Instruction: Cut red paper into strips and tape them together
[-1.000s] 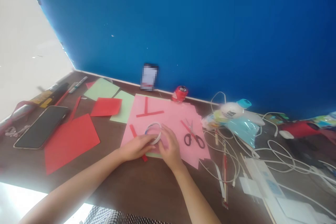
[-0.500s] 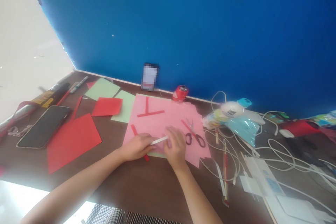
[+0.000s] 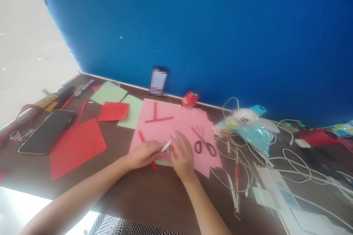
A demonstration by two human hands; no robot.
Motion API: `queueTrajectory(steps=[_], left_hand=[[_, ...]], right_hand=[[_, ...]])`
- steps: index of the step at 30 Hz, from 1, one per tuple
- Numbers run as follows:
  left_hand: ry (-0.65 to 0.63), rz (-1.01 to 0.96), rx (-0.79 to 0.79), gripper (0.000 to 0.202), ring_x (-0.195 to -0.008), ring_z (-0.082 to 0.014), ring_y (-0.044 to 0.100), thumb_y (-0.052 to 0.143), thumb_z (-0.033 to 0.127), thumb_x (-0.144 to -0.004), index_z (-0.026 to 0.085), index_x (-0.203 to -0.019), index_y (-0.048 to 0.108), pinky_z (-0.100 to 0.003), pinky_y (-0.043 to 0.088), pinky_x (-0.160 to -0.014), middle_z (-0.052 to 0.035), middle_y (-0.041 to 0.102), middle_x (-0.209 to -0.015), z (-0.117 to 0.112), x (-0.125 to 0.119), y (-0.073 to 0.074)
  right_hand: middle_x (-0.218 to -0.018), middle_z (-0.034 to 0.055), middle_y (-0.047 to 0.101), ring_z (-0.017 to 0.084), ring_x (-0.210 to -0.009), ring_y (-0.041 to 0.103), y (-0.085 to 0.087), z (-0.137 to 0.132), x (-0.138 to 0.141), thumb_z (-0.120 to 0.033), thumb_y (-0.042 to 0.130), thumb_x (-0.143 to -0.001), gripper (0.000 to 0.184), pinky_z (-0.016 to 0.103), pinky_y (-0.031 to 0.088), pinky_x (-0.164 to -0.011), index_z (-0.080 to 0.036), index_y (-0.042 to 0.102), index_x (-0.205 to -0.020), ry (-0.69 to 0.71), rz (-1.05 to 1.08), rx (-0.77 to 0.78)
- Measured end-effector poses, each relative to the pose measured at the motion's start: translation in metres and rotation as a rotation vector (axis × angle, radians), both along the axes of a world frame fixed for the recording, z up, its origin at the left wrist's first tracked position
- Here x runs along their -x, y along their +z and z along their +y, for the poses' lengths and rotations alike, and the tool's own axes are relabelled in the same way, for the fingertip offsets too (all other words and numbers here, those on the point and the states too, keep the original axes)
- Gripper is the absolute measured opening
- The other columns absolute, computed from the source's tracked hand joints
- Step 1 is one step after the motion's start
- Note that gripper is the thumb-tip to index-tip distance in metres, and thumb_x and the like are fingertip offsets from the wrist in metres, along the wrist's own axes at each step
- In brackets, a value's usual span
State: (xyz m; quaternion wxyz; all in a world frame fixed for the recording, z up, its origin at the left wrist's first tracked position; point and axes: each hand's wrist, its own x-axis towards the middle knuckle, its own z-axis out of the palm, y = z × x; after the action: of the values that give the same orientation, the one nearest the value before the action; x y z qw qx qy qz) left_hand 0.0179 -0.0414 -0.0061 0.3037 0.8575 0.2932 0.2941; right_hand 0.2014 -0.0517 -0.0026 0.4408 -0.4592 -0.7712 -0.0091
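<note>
A short white strip, apparently paper, is held up between my two hands over a pink sheet. My left hand is closed, pinching the strip's lower end. The thumb and fingertips of my right hand meet its upper end, the other fingers loosely bent; the exact contact is blurred. Beneath my left hand lies a red paper strip, partly hidden. Two more red strips form a T shape on the pink sheet. Scissors lie right of my right hand, across another red strip.
Red sheets, green sheets and a dark phone are on the left. A red container and a propped phone stand by the blue wall. White cables and a power strip crowd the right.
The white strip has turned from nearly level to a steeper slant, and less of it shows. My right hand has shifted slightly left, closer to my left hand.
</note>
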Motion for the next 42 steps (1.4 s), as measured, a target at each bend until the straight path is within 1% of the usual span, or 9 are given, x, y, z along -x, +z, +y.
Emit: queueTrajectory(steps=[2,5,10,16,21,29,31,35,42], left_hand=[[-0.017,-0.008,-0.018,0.038,-0.082,-0.0173,0.055,0.041,0.028,-0.089,0.019,-0.125,0.039,-0.031,0.046,-0.073,-0.007,0.059,-0.089,-0.0008,-0.0007,0.0003],[-0.015,-0.015,-0.01,0.037,-0.089,-0.0189,0.055,0.044,0.028,-0.087,0.018,-0.123,0.04,-0.033,0.046,-0.077,-0.0096,0.058,-0.097,-0.0024,-0.0031,0.0],[0.01,-0.004,0.03,0.022,-0.086,-0.0176,0.056,0.038,0.021,-0.089,0.017,-0.107,0.049,-0.031,0.047,-0.074,-0.0078,0.059,-0.091,-0.003,-0.0049,-0.0029],[0.03,0.04,0.074,0.02,-0.081,-0.0168,0.057,0.035,0.02,-0.089,0.017,-0.101,0.05,-0.031,0.048,-0.072,-0.0065,0.058,-0.088,-0.0043,-0.0038,0.0005],[0.062,0.015,0.077,0.022,-0.085,-0.017,0.055,0.034,0.021,-0.09,0.017,-0.106,0.048,-0.03,0.047,-0.073,-0.0079,0.056,-0.094,-0.0046,-0.0042,0.0061],[0.078,0.048,0.078,0.021,-0.075,-0.0165,0.054,0.038,0.025,-0.088,0.017,-0.102,0.052,-0.031,0.047,-0.068,-0.0067,0.056,-0.086,-0.0048,-0.0027,0.0014],[0.078,0.059,0.09,0.022,-0.073,-0.0161,0.054,0.036,0.026,-0.089,0.016,-0.101,0.052,-0.031,0.047,-0.067,-0.0065,0.056,-0.084,-0.0047,-0.0026,0.002],[0.06,0.062,0.079,0.025,-0.073,-0.0164,0.053,0.037,0.027,-0.09,0.016,-0.106,0.051,-0.03,0.046,-0.066,-0.0065,0.055,-0.083,-0.004,-0.0027,0.0037],[0.071,0.021,0.066,0.025,-0.078,-0.0165,0.053,0.036,0.025,-0.09,0.018,-0.108,0.051,-0.03,0.046,-0.07,-0.0066,0.055,-0.086,-0.0038,-0.0034,0.0021]], right_hand=[[-0.119,0.0076,0.058,0.022,-0.111,0.053,0.0007,-0.0004,-0.0006,-0.011,0.048,-0.082,0.038,0.042,0.047,-0.092,-0.026,0.054,-0.117,-0.013,0.036,-0.029],[-0.113,0.0085,0.062,0.022,-0.103,0.059,-0.0007,0.0007,-0.0031,-0.011,0.05,-0.081,0.033,0.041,0.052,-0.087,-0.023,0.059,-0.111,-0.077,0.136,-0.034],[-0.108,0.0096,0.064,0.023,-0.095,0.063,-0.0041,0.001,-0.0044,-0.019,0.055,-0.079,0.029,0.04,0.056,-0.079,-0.02,0.06,-0.107,-0.092,0.34,0.08],[-0.106,0.0091,0.065,0.024,-0.095,0.063,-0.0022,0.0,-0.004,-0.022,0.057,-0.078,0.024,0.042,0.055,-0.081,-0.02,0.063,-0.101,-0.048,0.433,0.152],[-0.1,0.0104,0.067,0.023,-0.09,0.064,-0.0015,0.0033,-0.0069,-0.027,0.059,-0.076,0.024,0.04,0.056,-0.077,-0.018,0.063,-0.099,-0.12,0.536,0.268],[-0.089,0.0086,0.068,0.021,-0.08,0.066,-0.0061,0.0082,-0.0087,-0.032,0.056,-0.079,0.022,0.036,0.057,-0.071,-0.017,0.062,-0.094,-0.109,0.594,0.47],[-0.097,0.01,0.066,0.022,-0.09,0.063,-0.0061,0.0082,-0.0075,-0.031,0.055,-0.079,0.025,0.04,0.054,-0.078,-0.017,0.059,-0.1,-0.103,0.486,0.409],[-0.115,0.0095,0.059,0.023,-0.111,0.053,-0.0041,0.0072,-0.0056,-0.023,0.054,-0.08,0.034,0.045,0.044,-0.094,-0.021,0.053,-0.114,-0.021,0.22,0.155],[-0.104,0.0083,0.064,0.021,-0.095,0.061,-0.0003,0.0086,-0.008,-0.017,0.046,-0.084,0.031,0.04,0.052,-0.082,-0.021,0.054,-0.113,-0.114,0.223,0.092]])
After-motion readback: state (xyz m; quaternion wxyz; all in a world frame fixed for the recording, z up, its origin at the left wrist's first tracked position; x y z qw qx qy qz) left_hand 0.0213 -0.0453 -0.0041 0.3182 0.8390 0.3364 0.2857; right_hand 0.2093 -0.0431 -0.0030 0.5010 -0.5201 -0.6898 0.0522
